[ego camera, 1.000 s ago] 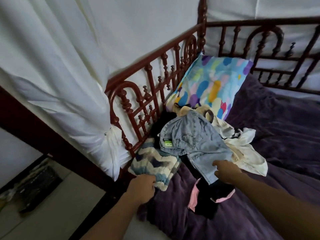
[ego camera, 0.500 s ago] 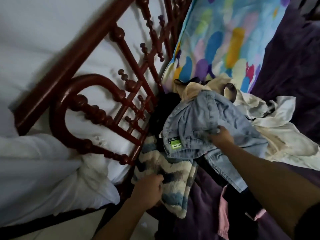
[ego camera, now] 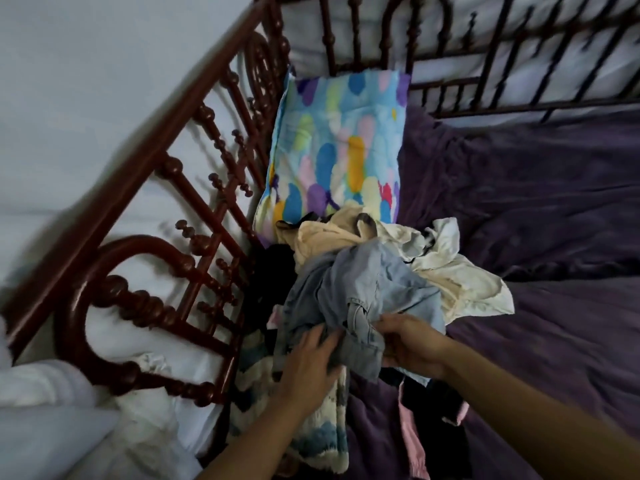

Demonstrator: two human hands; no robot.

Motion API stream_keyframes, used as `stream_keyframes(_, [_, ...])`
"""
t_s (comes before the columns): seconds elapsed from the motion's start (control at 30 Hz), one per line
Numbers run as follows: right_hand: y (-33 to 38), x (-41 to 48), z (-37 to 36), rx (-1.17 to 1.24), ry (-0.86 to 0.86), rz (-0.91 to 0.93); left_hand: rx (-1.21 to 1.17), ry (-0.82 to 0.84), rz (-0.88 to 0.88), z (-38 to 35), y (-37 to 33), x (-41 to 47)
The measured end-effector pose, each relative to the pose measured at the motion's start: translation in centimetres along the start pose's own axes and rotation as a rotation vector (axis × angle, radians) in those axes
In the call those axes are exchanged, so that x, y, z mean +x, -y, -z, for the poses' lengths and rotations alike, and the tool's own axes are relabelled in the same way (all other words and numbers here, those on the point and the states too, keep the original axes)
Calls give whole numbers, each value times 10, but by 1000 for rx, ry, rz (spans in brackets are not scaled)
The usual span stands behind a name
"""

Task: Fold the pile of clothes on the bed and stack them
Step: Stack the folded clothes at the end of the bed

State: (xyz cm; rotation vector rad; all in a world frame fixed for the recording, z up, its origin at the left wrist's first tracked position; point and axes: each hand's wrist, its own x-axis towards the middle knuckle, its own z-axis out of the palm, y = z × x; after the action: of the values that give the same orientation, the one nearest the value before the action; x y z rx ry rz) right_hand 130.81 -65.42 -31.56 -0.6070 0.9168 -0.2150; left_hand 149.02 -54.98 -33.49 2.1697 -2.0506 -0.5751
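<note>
The fingers (ego camera: pixel 389 321) of my right hand (ego camera: pixel 410 344) are curled round a bunched fold of the jeans (ego camera: pixel 363 289), pinching the denim. My left hand (ego camera: pixel 308 365) lies on the same jeans just beside it, its fingers (ego camera: pixel 320 336) fairly straight and pressing on the cloth rather than closing on it. The jeans sit crumpled on top of the pile at the near edge of the bed (ego camera: pixel 554 237), against the wooden rail (ego camera: pixel 156 161). Under and around them lie a cream shirt (ego camera: pixel 460 282), a striped fuzzy top (ego camera: pixel 322 438) below my left wrist, and a black and pink piece (ego camera: pixel 433 420) under my right forearm. A bright pillow (ego camera: pixel 339 147) lies just beyond the pile.

I judge the task barely begun: nothing looks folded and I see no stack anywhere, so every piece is left, starting with the jeans.

Half a second ago my left hand was holding the striped top and only my right hand was on the jeans. Now both are on the denim, the green tag is out of sight, and the jeans look more bunched
</note>
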Motion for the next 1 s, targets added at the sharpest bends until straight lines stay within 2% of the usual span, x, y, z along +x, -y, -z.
stream_keyframes(0.07, [-11, -29, 5, 15, -72, 22, -59, -72, -120, 5, -15, -4])
stream_keyframes(0.17, [-22, -66, 10, 177, -214, 108, -161, -73, -201, 30, -39, -13])
stream_keyframes(0.27, [-16, -102, 3, 373, -277, 297, -246, -60, -282, 77, -69, -20])
stream_keyframes(0.33, [-4, -131, -5, 421, -292, 428, -361, -86, -322, 113, -92, -24])
stream_keyframes(0.4, [4, -161, -10, 400, -330, 496, -518, -148, -285, 146, -114, -27])
stream_keyframes(0.47, [-2, -187, -13, 247, -367, 531, -656, -179, -225, 175, -135, -30])
stream_keyframes(0.57, [-32, -216, -20, -14, -372, 487, -897, -164, -149, 205, -168, -36])
stream_keyframes(0.67, [-57, -237, -25, -90, -352, 500, -1280, -115, 27, 219, -205, -39])
stream_keyframes(0.83, [-68, -286, -20, -85, -434, 853, -1645, -106, 266, 217, -262, -31])
stream_keyframes(0.9, [-71, -300, -17, -342, -601, 869, -1714, -106, 295, 208, -289, -27])
stream_keyframes(0.97, [-71, -303, -2, -758, -904, 776, -1746, -92, 284, 198, -317, -25])
stream_keyframes(1.0, [-67, -306, 10, -879, -1025, 752, -1722, -102, 281, 193, -328, -24])
